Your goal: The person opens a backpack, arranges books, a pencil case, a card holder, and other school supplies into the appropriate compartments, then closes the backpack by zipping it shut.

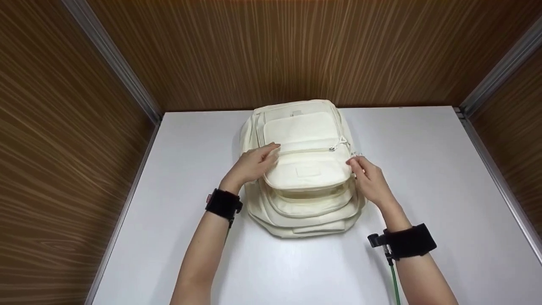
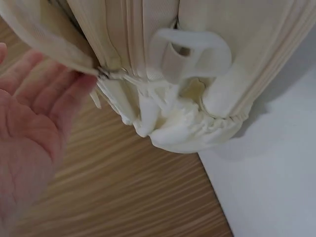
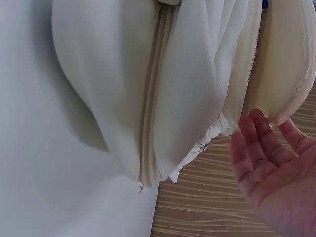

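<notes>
A cream backpack (image 1: 298, 127) lies on its back on the white table. Its front pocket is unzipped, and the pocket flap (image 1: 311, 176) stands away from the body, leaving a gap along its lower edge. My left hand (image 1: 254, 163) rests at the flap's left edge with fingers nearly straight; in the left wrist view the fingers (image 2: 54, 91) lie along the fabric beside the zipper end. At the right edge, my right hand (image 1: 370, 178) pinches the flap between thumb and fingers. The right wrist view shows curled fingertips (image 3: 259, 128) at the pocket's zipped rim.
White cord zipper pulls (image 1: 341, 143) hang on the backpack's right side. A pale plastic buckle (image 2: 190, 54) shows on its left side. Something small and blue (image 3: 265, 4) peeks from inside the pocket. Wood-grain panels (image 1: 271, 55) enclose the table (image 1: 423, 169) at back and sides.
</notes>
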Available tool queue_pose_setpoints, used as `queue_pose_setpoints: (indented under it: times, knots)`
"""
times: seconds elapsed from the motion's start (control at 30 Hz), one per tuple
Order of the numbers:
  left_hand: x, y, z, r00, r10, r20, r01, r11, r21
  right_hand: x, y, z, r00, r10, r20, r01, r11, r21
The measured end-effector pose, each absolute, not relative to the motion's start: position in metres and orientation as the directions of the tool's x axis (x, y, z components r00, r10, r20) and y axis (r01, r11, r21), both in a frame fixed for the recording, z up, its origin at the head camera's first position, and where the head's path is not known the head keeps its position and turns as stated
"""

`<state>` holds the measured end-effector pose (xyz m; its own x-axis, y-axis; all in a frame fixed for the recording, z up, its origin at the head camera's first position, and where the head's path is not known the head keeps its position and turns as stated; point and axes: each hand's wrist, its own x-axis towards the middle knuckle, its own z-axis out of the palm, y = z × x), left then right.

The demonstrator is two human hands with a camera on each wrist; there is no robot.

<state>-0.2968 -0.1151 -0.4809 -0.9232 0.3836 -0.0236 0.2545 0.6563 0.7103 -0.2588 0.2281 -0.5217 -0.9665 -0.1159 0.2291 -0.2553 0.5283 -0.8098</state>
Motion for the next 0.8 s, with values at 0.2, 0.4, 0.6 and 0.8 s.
queue_pose_setpoints:
  times: [0.2, 0.4, 0.6, 0.8]
  knots:
    - [-0.285, -0.095, -0.485, -0.899, 0.431, -0.081, 0.315, 0.763, 0.565, -0.258, 0.226, -0.523, -0.962, -0.184, 0.203, -0.274, 0.625, -0.731]
    - [-0.283, -0.087, -0.496, -0.884, 0.460, -0.084, 0.367, 0.795, 0.483, -0.260, 0.214, -0.518, -0.928, -0.223, 0.298, -0.363, 0.715, -0.597]
    - [-0.288, -0.087, -0.501, -0.885, 0.460, -0.075, 0.362, 0.780, 0.511, -0.270, 0.189, -0.509, -0.878, -0.405, 0.254, -0.477, 0.776, -0.413]
    - [-0.291, -0.090, -0.505, -0.891, 0.451, -0.053, 0.377, 0.799, 0.469, -0.279, 0.175, -0.506, -0.865, -0.476, 0.159, -0.501, 0.796, -0.340]
